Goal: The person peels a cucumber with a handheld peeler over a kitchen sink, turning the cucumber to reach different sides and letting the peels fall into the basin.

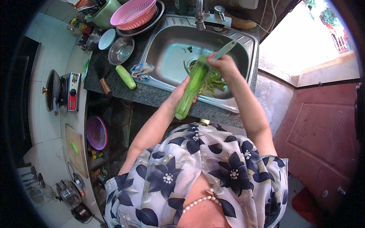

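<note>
My left hand point(181, 90) grips a long green gourd point(194, 82) from below, tilted over the front rim of the sink. A smooth, lighter strip shows along its upper part, while the lower end keeps its ridged skin. In my right hand point(223, 65) is what looks like a peeler point(225, 50); its pale handle points up and to the right. Its working end, at the gourd's far end, is blurred and partly hidden by my fingers. Green peelings point(214, 82) lie heaped in the stainless steel sink point(168, 51) around and behind the gourd.
Left of the sink, a pale peeled gourd point(125, 77), a crumpled cloth point(142, 71), a cleaver point(104, 82) and a metal bowl point(121, 51) rest on the stone counter point(154, 95). The faucet point(200, 20) overhangs the basin's back. A pink colander point(134, 14) stands at back left.
</note>
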`<state>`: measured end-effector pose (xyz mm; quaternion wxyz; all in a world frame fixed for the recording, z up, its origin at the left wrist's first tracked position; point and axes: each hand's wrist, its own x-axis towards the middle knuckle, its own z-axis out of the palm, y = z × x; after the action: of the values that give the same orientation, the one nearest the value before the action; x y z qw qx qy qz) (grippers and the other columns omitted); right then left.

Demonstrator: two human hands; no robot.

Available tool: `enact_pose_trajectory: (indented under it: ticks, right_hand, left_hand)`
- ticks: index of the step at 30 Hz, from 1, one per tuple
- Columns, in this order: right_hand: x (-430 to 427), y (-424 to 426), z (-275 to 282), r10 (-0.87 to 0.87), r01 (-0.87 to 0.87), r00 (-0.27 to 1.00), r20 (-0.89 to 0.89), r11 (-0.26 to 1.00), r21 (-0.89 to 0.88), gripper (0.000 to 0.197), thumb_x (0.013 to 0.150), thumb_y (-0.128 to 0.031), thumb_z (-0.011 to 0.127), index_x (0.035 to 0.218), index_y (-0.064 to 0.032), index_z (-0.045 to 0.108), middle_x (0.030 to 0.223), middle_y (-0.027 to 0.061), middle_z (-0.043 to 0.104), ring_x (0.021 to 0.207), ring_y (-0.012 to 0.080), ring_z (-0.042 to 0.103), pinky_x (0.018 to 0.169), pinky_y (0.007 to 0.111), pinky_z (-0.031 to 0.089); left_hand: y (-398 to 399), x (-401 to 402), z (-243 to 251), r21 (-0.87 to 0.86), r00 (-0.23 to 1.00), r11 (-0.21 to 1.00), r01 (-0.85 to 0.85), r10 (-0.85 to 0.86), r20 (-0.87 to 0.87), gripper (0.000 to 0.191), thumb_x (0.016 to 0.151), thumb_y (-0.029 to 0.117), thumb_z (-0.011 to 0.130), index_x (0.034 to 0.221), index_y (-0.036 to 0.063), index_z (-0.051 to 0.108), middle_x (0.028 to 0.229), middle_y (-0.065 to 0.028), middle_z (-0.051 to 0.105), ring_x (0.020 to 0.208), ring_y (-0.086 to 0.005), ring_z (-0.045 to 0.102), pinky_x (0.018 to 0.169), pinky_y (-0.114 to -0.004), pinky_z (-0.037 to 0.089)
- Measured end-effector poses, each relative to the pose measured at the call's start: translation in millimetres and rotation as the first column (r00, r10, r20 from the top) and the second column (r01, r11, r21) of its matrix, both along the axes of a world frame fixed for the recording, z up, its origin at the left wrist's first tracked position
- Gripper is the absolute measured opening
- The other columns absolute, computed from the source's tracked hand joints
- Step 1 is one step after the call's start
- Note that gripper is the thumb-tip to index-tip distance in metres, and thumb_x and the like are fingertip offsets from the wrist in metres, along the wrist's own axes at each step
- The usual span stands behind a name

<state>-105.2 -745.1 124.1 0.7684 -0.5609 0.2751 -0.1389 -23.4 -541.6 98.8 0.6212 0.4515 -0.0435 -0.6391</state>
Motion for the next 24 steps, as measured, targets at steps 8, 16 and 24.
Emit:
enact_pose_trajectory:
  ticks: [8,16,24]
  right_hand:
    - [1.8,-53.1,-17.4,-0.206,0.219,0.965,0.164,0.973,-0.069,0.017,0.077,-0.006,0.063,0.094,-0.003,0.061,0.088,0.0053,0.061,0.081,0.0127,0.056,0.075,0.027,0.044]
    - [-3.0,15.6,-9.5,0.315,-0.304,0.948,-0.048,0.939,0.159,0.017,0.076,-0.013,0.064,0.092,-0.0067,0.061,0.086,0.0019,0.061,0.079,0.0123,0.055,0.073,0.026,0.044]
    - [9.9,-69.7,-44.4,-0.291,0.289,0.957,-0.007,0.954,-0.084,0.018,0.075,-0.013,0.066,0.09,-0.0033,0.061,0.08,0.0019,0.06,0.067,0.0092,0.051,0.061,0.023,0.04]
  left_hand:
    - [-2.5,5.6,3.3,0.069,0.996,0.998,0.005,-0.01,0.084,0.053,0.085,0.055,0.039,0.093,0.0055,0.055,0.067,-0.0051,0.055,0.051,-0.0141,0.054,0.046,-0.027,0.049]
    - [-12.7,16.0,-11.9,0.058,1.0,0.998,-0.017,0.017,-0.001,0.049,0.088,0.051,0.032,0.093,0.0067,0.054,0.069,-0.0054,0.056,0.052,-0.0154,0.055,0.044,-0.028,0.047]
    - [1.8,6.1,10.1,0.007,0.99,0.991,0.133,-0.133,0.04,0.051,0.086,0.053,0.036,0.097,0.0066,0.054,0.068,-0.0046,0.056,0.052,-0.013,0.054,0.046,-0.025,0.047]
